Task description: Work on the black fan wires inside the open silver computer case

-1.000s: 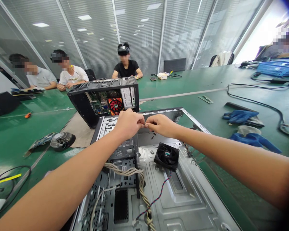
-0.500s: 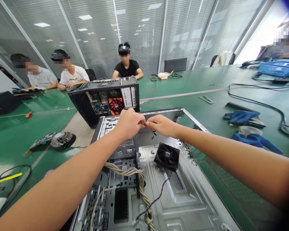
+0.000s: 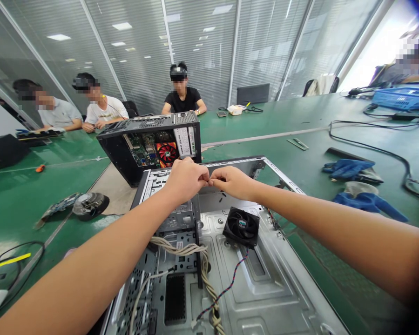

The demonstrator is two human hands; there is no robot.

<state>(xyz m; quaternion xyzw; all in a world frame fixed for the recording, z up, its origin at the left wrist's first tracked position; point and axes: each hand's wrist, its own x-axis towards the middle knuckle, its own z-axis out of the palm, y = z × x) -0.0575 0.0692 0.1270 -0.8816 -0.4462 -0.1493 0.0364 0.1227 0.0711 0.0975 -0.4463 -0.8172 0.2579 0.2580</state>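
Note:
Both hands meet above the far end of an open metal computer case (image 3: 279, 279). My left hand (image 3: 188, 177) and my right hand (image 3: 232, 182) are closed in pinches, fingertips touching or nearly so; whatever lies between them is too small to make out. Below them, a few small dark pieces (image 3: 222, 198) show against the case's far wall. A black cooling fan (image 3: 242, 226) lies loose on the case floor, its twisted red-and-blue wire (image 3: 230, 284) trailing toward me. Braided beige cables (image 3: 205, 265) run past the drive cage on the left.
Behind stands a second computer case (image 3: 118, 158) with a red fan inside. Blue gloves (image 3: 351, 170) and black cables (image 3: 394, 151) lie on the green table (image 3: 251, 125) at right. A round metal part (image 3: 91, 204) sits at left. Several people sit around the table.
The hands keep their pinched pose over the case, with the right fingers shifting slightly. The whole view moves a little to the left; the fan and cables stay put.

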